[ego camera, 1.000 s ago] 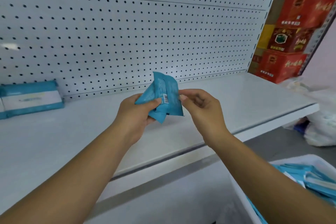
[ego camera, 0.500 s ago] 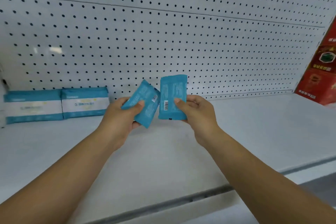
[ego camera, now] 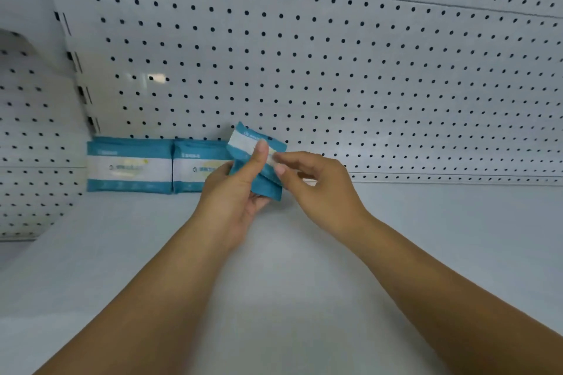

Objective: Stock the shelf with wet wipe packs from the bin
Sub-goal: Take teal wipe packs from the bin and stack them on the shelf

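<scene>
Two teal and white wet wipe packs stand upright against the pegboard at the shelf's back left: one pack (ego camera: 129, 165) leftmost, a second pack (ego camera: 195, 168) beside it, partly hidden by my left hand. My left hand (ego camera: 234, 192) grips teal wet wipe packs (ego camera: 262, 179) held tilted just above the white shelf (ego camera: 289, 268), thumb pressed on the front. My right hand (ego camera: 316, 189) pinches the right edge of those packs with its fingertips. How many packs are in the hands is unclear.
A white pegboard back panel (ego camera: 335, 70) runs behind the shelf. A slotted upright post (ego camera: 76, 70) and a side pegboard panel (ego camera: 27, 146) close off the left end. The bin is out of view.
The view turned left and closer to the shelf. The packs, held apart one per hand before, are now brought together, front side facing me, nearer the standing packs.
</scene>
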The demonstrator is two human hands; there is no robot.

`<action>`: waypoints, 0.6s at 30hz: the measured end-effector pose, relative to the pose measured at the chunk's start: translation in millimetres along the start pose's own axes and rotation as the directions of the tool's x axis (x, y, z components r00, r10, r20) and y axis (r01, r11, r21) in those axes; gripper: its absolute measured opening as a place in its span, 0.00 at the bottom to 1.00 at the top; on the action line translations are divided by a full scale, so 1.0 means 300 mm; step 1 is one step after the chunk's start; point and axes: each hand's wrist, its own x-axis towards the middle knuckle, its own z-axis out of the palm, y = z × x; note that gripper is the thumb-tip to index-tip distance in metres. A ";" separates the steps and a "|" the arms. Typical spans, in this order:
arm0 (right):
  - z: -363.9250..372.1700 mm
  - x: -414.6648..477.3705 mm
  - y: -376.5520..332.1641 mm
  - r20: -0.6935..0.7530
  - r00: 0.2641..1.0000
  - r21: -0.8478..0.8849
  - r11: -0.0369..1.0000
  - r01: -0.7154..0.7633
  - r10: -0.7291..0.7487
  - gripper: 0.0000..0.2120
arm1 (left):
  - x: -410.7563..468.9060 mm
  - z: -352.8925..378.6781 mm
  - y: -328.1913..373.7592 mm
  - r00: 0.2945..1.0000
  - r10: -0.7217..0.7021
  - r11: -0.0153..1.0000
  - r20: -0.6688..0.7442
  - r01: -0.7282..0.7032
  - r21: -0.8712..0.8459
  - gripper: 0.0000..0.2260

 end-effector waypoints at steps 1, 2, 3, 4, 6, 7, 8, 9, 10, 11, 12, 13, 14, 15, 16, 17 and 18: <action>0.002 0.001 -0.002 -0.015 1.000 0.051 0.999 0.000 0.001 0.09 | 0.007 -0.006 -0.007 0.999 0.014 1.000 -0.034 -0.013 0.011 0.18; 0.003 0.000 -0.002 -0.046 0.999 0.130 0.991 -0.015 0.021 0.07 | 0.014 -0.011 -0.014 0.996 0.030 0.999 -0.085 -0.028 0.019 0.16; 0.004 -0.001 -0.002 -0.087 0.994 0.215 0.976 -0.038 0.058 0.07 | 0.022 -0.017 -0.021 0.989 0.045 0.999 -0.139 -0.042 0.024 0.14; 0.002 0.000 0.003 -0.141 0.985 0.276 0.960 -0.053 0.095 0.07 | 0.028 -0.022 -0.027 0.982 0.059 0.998 -0.179 -0.056 0.025 0.13; -0.008 0.012 0.025 -0.240 0.961 0.299 0.952 -0.058 0.134 0.06 | 0.038 -0.025 -0.038 0.973 0.085 0.996 -0.213 -0.081 0.027 0.12; -0.014 0.017 0.035 -0.257 0.955 0.289 0.954 -0.073 0.151 0.07 | 0.040 -0.026 -0.043 0.972 0.095 0.995 -0.216 -0.090 0.033 0.12; -0.018 0.019 0.046 -0.251 0.953 0.268 0.958 -0.102 0.172 0.09 | 0.041 -0.025 -0.046 0.972 0.103 0.994 -0.210 -0.096 0.043 0.12; -0.020 0.018 0.057 -0.236 0.952 0.245 0.960 -0.137 0.196 0.11 | 0.040 -0.022 -0.050 0.975 0.109 0.994 -0.196 -0.100 0.054 0.11; -0.021 0.015 0.066 -0.220 0.950 0.225 0.959 -0.172 0.222 0.13 | 0.040 -0.018 -0.054 0.977 0.111 0.993 -0.180 -0.101 0.067 0.10; -0.020 0.013 0.073 -0.211 0.946 0.215 0.956 -0.200 0.245 0.14 | 0.039 -0.015 -0.056 0.979 0.114 0.992 -0.167 -0.102 0.080 0.10; -0.019 0.011 0.076 -0.207 0.942 0.221 0.951 -0.217 0.264 0.16 | 0.036 -0.012 -0.058 0.981 0.117 0.990 -0.157 -0.103 0.092 0.10; -0.017 0.012 0.078 -0.204 0.937 0.241 0.942 -0.232 0.283 0.18 | 0.034 -0.011 -0.060 0.982 0.117 0.990 -0.146 -0.104 0.097 0.10; -0.015 0.013 0.080 -0.197 0.933 0.264 0.933 -0.246 0.302 0.20 | 0.034 -0.011 -0.061 0.985 0.114 0.990 -0.132 -0.102 0.093 0.11; -0.012 0.017 0.084 -0.185 0.927 0.282 0.922 -0.267 0.325 0.21 | 0.033 -0.011 -0.060 0.987 0.110 0.992 -0.117 -0.100 0.083 0.11; -0.010 0.018 0.086 -0.167 0.924 0.292 0.913 -0.286 0.343 0.21 | 0.032 -0.008 -0.058 0.989 0.106 0.992 -0.105 -0.098 0.078 0.12; -0.006 0.019 0.092 -0.149 0.925 0.296 0.908 -0.297 0.350 0.20 | 0.031 -0.006 -0.057 0.990 0.106 0.992 -0.097 -0.098 0.081 0.13; 0.001 0.017 0.099 -0.130 0.928 0.302 0.906 -0.298 0.349 0.18 | 0.030 -0.005 -0.058 0.989 0.109 0.991 -0.103 -0.100 0.090 0.13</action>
